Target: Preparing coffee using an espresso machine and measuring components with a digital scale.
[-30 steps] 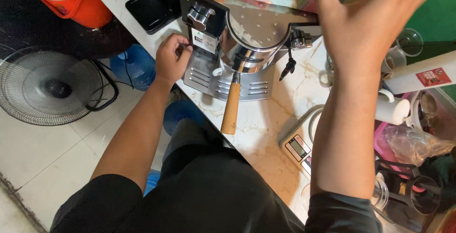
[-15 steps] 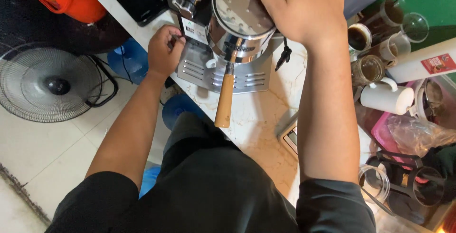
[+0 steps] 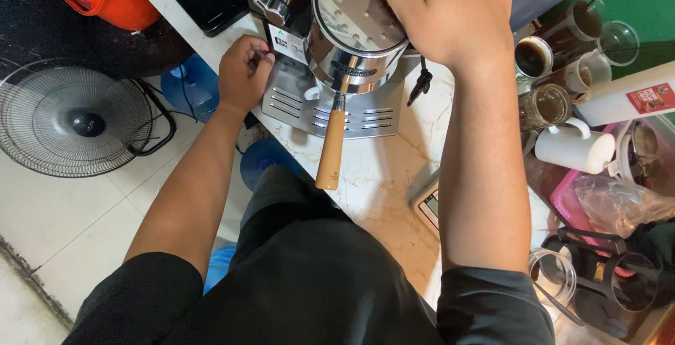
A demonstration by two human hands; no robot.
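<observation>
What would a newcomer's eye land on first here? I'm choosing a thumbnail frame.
The shiny espresso machine at top centre, its wooden portafilter handle jutting toward the camera over the marble counter. The right hand presses flat on its top while the left hand grips its left side. At far left, a floor fan.

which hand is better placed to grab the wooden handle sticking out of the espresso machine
Probably the left. The left hand sits at the espresso machine front corner, level with the wooden handle. The right hand lies flat on the machine's top, farther back.
</observation>
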